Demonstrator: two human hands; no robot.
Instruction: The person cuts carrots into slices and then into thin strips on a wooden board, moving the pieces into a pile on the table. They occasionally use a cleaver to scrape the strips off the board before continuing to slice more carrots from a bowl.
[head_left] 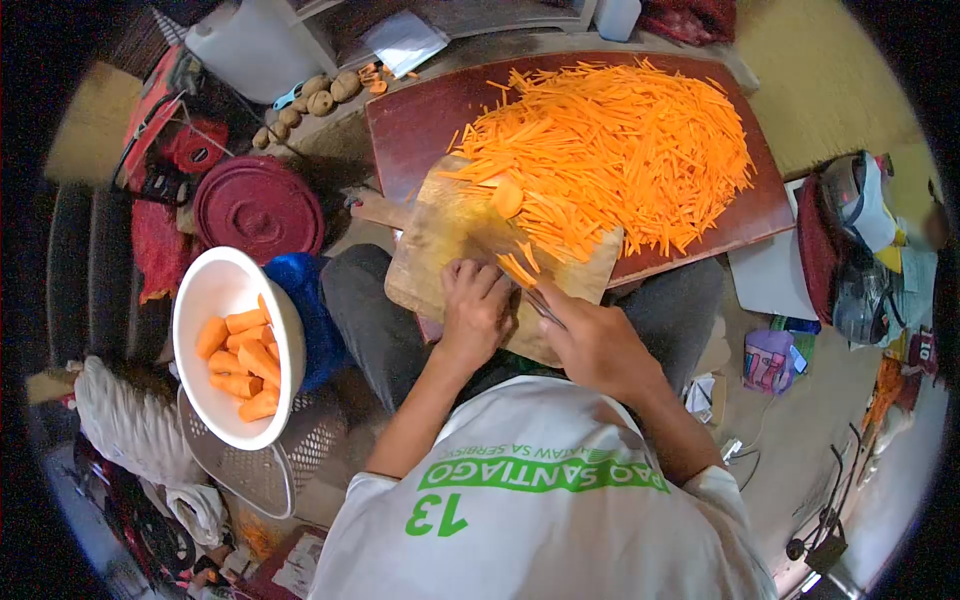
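Observation:
My right hand (592,340) is closed round a knife (541,305), its blade angled over the wooden cutting board (425,262). Just left of the blade, my left hand (474,308) rests on the board with curled fingers; whatever lies beneath them is hidden. A few cut carrot strips (517,268) lie at the blade, close to the left fingertips. Farther up the board sits a round carrot slice (507,198). A large heap of carrot strips (630,150) spreads from the board's far edge over a dark red tabletop (405,125).
At the left, a white basin (188,345) holds several peeled carrots (245,355). Behind it are a dark red round lid (258,210) and several potatoes (320,102). A white jug (250,50) stands at the back left. A purple pouch (768,360) lies right.

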